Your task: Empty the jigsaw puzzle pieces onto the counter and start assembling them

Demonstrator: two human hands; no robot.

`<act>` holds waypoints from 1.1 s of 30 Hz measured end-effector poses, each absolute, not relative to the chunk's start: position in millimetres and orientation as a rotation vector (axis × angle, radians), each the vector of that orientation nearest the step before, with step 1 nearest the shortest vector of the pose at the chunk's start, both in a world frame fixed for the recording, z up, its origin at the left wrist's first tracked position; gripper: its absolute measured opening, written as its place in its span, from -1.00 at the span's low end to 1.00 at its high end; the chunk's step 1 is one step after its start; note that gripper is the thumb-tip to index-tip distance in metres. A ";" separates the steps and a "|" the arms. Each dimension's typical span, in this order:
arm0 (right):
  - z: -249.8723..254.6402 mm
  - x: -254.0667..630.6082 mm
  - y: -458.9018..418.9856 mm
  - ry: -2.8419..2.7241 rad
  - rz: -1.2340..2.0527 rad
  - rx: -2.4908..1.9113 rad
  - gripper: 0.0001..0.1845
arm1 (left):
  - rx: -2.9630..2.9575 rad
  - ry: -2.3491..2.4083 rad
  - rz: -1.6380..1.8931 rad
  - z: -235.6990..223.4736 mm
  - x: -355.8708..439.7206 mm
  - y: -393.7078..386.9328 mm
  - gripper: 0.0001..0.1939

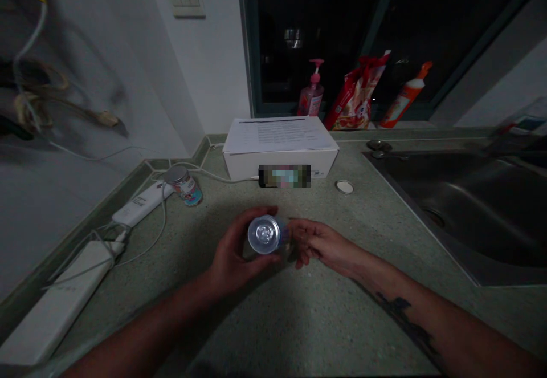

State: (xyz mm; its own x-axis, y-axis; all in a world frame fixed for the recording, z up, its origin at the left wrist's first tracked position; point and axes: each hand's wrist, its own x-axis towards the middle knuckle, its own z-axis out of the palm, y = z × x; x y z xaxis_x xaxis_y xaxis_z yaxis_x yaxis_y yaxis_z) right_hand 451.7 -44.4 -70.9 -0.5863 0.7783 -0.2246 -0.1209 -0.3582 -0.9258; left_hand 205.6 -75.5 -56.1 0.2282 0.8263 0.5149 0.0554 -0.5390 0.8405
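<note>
Gripping a clear plastic jar (264, 234) end-on: left hand (233, 250) has its fingers (252, 221) curled closed around it; right hand (322, 244) has its fingers (299, 227) extended, touching the jar's side. On the bench (256, 321), a labelled jar (184, 186) stands beside a power strip (143, 202); a round white lid (344, 186) lies near the steel sink (453, 212).

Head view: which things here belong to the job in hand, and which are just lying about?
In use: clear jar, left hand, right hand.

Lying about: labelled jar, white cardboard box, power strip, pink pump bottle, steel sink.
</note>
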 end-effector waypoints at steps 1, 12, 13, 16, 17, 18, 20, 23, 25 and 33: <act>-73.6 451.5 -43.8 -1.295 1.954 -0.905 -0.48 | 1.770 0.825 1.356 -55.1 206.6 -76.1 -0.24; -58.6 449.0 -54.4 -2.090 0.864 -0.859 -0.24 | 1.460 0.824 1.331 -40.9 209.2 -74.0 -0.36; -58.0 447.9 -56.4 -2.101 0.876 -0.867 -0.26 | 1.460 0.808 1.313 -40.3 209.3 -73.9 -0.36; -57.7 446.9 -58.7 -2.085 0.903 -0.905 -0.35 | 1.492 0.785 1.262 -40.6 210.0 -73.9 -0.38; -57.3 447.4 -58.4 -2.079 0.901 -0.920 -0.38 | 1.505 0.784 1.260 -41.3 210.4 -73.8 -0.38; -56.4 448.0 -57.9 -2.074 0.895 -0.933 -0.41 | 1.517 0.779 1.262 -42.2 210.8 -73.7 -0.36; -53.6 449.3 -57.1 -2.081 0.858 -0.948 -0.45 | 1.532 0.757 1.273 -44.3 211.4 -73.5 -0.31; -50.1 450.2 -57.4 -2.105 0.753 -0.941 -0.47 | 1.568 0.781 1.297 -45.4 211.4 -73.5 -0.37; -50.7 450.2 -58.1 -2.100 0.698 -0.914 -0.45 | 1.584 0.827 1.319 -43.7 210.9 -73.9 -0.49; -61.8 455.4 -51.0 -1.984 0.961 -0.817 -0.46 | 1.570 0.708 1.265 -41.9 208.8 -73.3 -0.54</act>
